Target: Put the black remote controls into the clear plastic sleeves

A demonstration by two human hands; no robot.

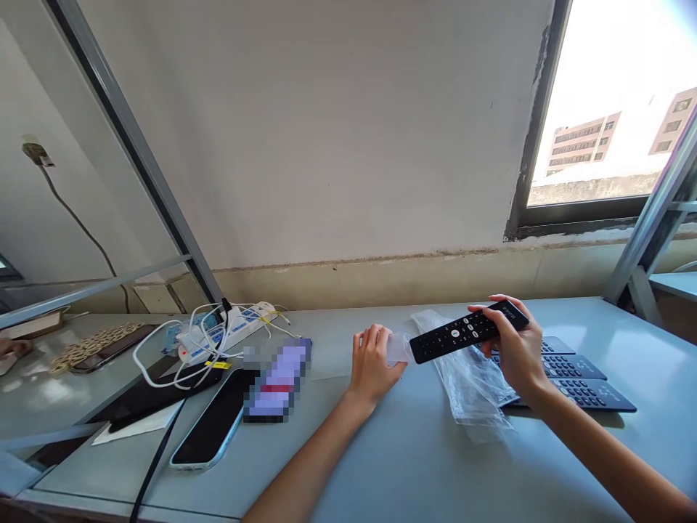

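My right hand (520,345) is closed around the upper end of a black remote control (449,336), its buttons facing up. The remote slants down to the left, and its lower end meets a translucent plastic sleeve (399,349). My left hand (370,367) pinches that sleeve, with part of the thumb's grip hidden; I cannot tell how far the remote is inside. Below my right hand lies a pile of clear plastic bags (471,392). Several more black remote controls (585,381) rest in an overlapping row on the table, partly hidden by my right hand and wrist.
A white power strip (253,323) with tangled white cables sits at the left. Nearer are a black-screened phone (212,428) and another phone (280,378) with a blurred-out screen. A metal frame post (136,160) stands left; the wall and window (599,116) are behind.
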